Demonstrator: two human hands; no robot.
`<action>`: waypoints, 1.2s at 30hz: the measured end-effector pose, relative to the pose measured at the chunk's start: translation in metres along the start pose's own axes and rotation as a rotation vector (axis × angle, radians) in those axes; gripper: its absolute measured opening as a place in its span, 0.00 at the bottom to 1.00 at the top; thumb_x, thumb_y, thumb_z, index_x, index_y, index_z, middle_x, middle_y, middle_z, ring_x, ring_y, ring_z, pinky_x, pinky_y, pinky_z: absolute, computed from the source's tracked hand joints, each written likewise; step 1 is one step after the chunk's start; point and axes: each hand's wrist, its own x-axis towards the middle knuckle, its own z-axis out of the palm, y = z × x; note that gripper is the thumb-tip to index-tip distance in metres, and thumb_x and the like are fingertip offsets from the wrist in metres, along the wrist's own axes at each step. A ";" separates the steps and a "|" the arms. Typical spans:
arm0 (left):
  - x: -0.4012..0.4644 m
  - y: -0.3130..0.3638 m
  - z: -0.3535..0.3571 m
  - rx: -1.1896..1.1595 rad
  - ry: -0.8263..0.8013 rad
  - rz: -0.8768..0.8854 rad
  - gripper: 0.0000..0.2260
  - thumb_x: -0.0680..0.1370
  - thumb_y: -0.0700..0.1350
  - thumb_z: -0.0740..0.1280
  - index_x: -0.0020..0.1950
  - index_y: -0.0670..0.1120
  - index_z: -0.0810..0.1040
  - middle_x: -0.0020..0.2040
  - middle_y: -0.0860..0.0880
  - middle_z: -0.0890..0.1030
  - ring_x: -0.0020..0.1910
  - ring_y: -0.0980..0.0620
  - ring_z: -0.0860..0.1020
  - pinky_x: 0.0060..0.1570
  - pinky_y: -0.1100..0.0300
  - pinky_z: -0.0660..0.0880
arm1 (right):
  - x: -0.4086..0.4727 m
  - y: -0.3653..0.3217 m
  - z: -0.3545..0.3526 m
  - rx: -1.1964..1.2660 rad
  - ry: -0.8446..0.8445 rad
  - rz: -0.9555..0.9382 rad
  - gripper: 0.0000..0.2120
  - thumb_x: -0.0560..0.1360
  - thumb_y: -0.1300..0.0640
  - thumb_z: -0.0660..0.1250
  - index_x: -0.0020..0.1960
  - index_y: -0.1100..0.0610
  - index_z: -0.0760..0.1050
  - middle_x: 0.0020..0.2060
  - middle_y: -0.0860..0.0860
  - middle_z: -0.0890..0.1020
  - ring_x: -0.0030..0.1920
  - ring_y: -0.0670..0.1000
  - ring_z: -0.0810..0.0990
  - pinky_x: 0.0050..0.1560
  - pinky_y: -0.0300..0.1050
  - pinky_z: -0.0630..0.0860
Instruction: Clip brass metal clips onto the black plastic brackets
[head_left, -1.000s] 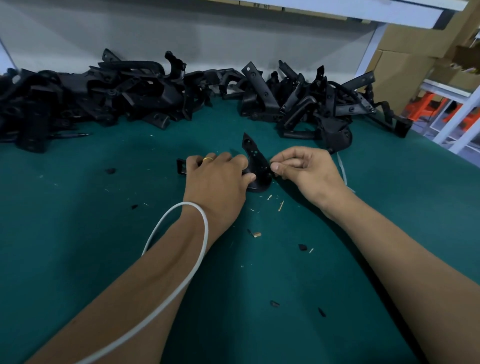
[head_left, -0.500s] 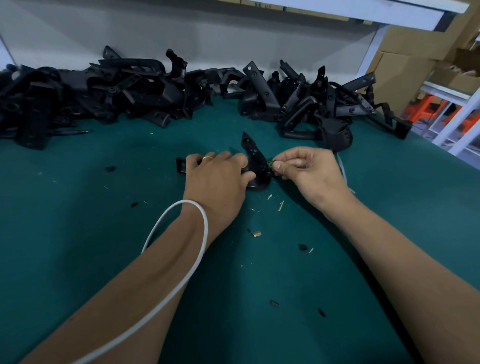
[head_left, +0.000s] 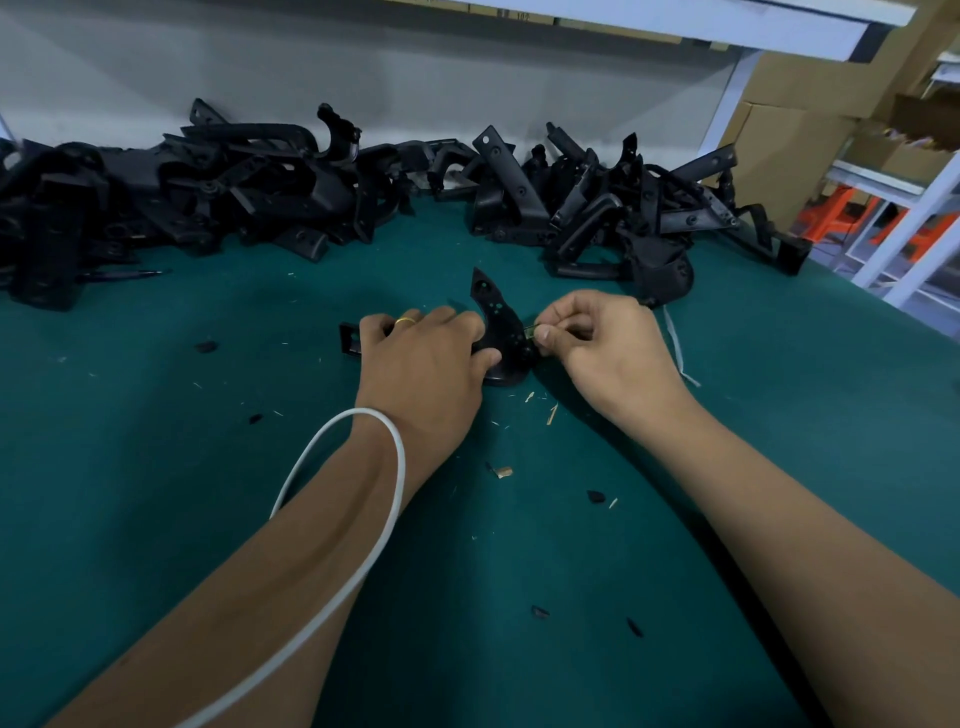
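Left hand (head_left: 423, 364) grips the black bracket (head_left: 500, 332) mid-desk, right hand (head_left: 597, 345) pinches a brass clip (head_left: 531, 329) (barely visible) at its edge; skewed seating could pop it loose.

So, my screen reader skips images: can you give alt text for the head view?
On a green table, the left hand holds a black bracket while the right hand pinches a small brass clip at its edge. A pile of brackets lies behind.
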 end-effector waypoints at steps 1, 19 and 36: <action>0.000 0.001 0.000 -0.012 0.002 0.001 0.09 0.82 0.56 0.64 0.51 0.52 0.76 0.49 0.54 0.79 0.56 0.46 0.77 0.62 0.48 0.59 | 0.000 -0.002 0.001 -0.033 0.007 -0.009 0.07 0.78 0.57 0.73 0.42 0.48 0.81 0.35 0.43 0.85 0.38 0.41 0.82 0.42 0.33 0.73; 0.000 0.000 0.000 -0.083 0.005 0.021 0.10 0.81 0.55 0.66 0.44 0.54 0.71 0.43 0.57 0.76 0.52 0.49 0.77 0.59 0.49 0.58 | -0.001 -0.011 -0.003 -0.098 -0.046 0.046 0.07 0.75 0.53 0.78 0.39 0.47 0.84 0.37 0.42 0.85 0.40 0.40 0.81 0.38 0.26 0.71; -0.001 0.001 -0.001 -0.059 0.017 0.015 0.08 0.81 0.57 0.66 0.47 0.55 0.77 0.46 0.55 0.80 0.52 0.48 0.76 0.59 0.48 0.59 | 0.017 0.040 -0.078 -0.423 -0.111 0.198 0.07 0.77 0.57 0.76 0.42 0.53 0.81 0.40 0.50 0.82 0.40 0.47 0.78 0.36 0.41 0.71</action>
